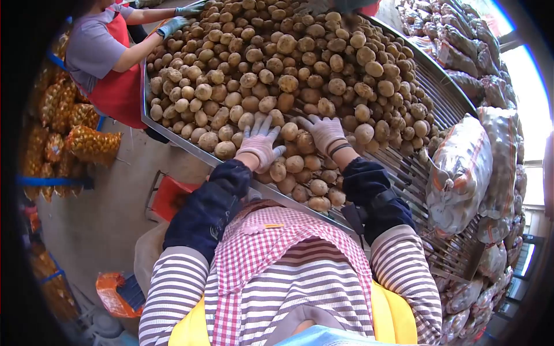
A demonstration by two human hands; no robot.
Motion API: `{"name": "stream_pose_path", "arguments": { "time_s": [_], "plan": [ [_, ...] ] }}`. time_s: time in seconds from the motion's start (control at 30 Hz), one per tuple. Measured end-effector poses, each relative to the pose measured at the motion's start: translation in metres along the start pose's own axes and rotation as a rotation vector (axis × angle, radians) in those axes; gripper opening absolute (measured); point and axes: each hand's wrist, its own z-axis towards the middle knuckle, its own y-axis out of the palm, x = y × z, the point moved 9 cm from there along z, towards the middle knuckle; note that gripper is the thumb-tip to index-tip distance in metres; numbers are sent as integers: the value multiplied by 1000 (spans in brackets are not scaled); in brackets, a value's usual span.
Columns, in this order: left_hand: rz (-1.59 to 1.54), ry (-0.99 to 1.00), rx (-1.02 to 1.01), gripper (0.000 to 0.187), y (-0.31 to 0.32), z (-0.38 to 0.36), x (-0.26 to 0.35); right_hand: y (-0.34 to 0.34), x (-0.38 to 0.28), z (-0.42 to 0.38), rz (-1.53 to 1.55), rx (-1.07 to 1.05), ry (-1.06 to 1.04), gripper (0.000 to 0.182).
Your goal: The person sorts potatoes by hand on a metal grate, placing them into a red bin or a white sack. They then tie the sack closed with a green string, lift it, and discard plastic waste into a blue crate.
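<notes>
Potatoes [277, 75] crowding the tray [173, 137]

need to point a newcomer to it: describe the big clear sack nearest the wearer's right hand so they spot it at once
Start at the metal sorting table heaped with potatoes. Follow its barred right edge from the right hand to the clear plastic sack of potatoes lying on the bars. It lies alone on the rack; the other sacks are stacked beyond the table.

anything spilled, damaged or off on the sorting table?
Nothing stands out. Potatoes stay heaped inside the metal table; none seen on the floor. Left hand and right hand lie flat on them. Filled net sacks sit stacked alongside.
</notes>
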Motion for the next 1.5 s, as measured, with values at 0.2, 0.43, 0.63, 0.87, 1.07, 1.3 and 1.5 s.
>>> {"name": "stream_pose_path", "arguments": {
  "time_s": [0.2,0.43,0.63,0.87,1.07,1.3,1.5],
  "plan": [
    [-365,155,69,48,-2,-73,-18,24,13,-19,64,-484,86,25],
    [-584,0,204,46,-7,-47,-34,13,-7,47,21,-189,-83,43],
    [-88,-13,-48,42,-30,3,-6,38,-10,63,-202,-559,-69,25],
    [110,177,-51,29,-3,-24,17,-20,89,-35,328,-314,310,35],
    [263,128,-463,46,0,11,27,-2,58,-41,159,-228,232,39],
    [105,132,-620,65,4,38,22,10,37,-10,312,-444,242,43],
    [-902,11,-215,51,-25,10,-4,-5,57,-45,1120,-46,361,56]
  ]
}}
